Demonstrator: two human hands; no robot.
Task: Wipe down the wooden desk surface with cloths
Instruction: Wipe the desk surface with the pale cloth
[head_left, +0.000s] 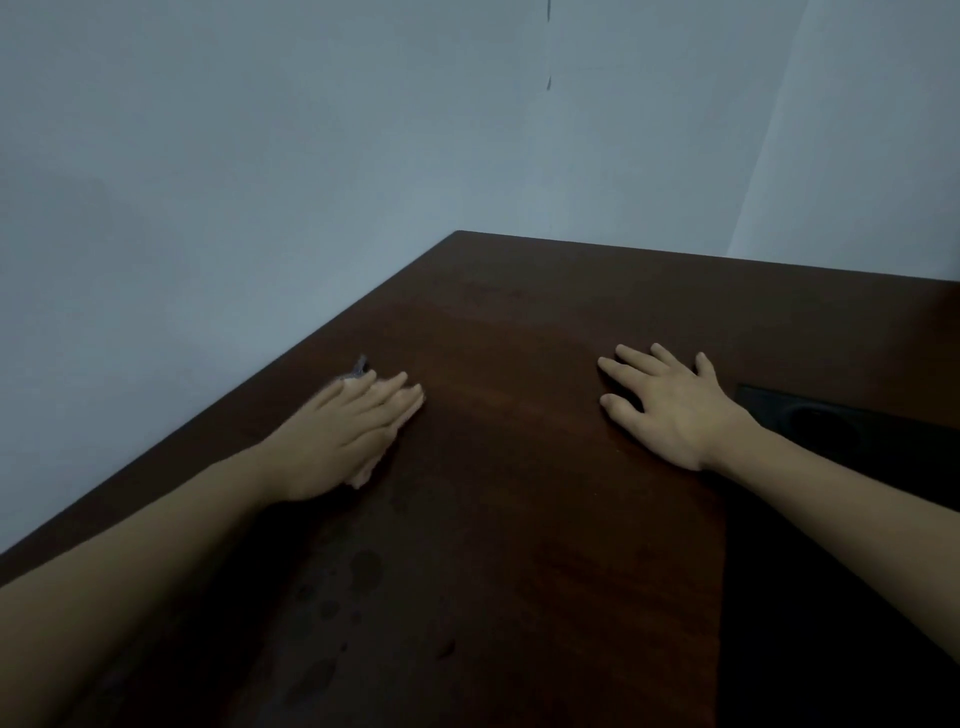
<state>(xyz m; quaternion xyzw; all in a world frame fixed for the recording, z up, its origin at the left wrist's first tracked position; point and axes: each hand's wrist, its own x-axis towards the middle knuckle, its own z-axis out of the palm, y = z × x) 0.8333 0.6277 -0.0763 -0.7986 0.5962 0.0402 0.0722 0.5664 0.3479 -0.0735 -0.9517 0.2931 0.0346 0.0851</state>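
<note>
Both hands lie flat on the dark wooden table, fingers straight and pointing toward the far side. Largest in view is the pale blue-grey wall, which meets the table along its left and far edges, with a corner fold at the far right. The table fills the lower half of the view, its reddish-brown top in dim light; a scatter of dark wet-looking spots sits on the near part between the forearms.

A black rectangular inset with a round shape in it is set into the table top at the right, just beyond the right wrist.

The left hand presses down near the table's left edge with straight fingers held together on a pale cloth; only slivers of the cloth show, at the fingertips, below the thumb side of the palm, and as a small greyish tip at the far left of the fingers.

The right hand rests open, fingers spread, directly on the bare wood, well apart from the left, with nothing visible under it.
</note>
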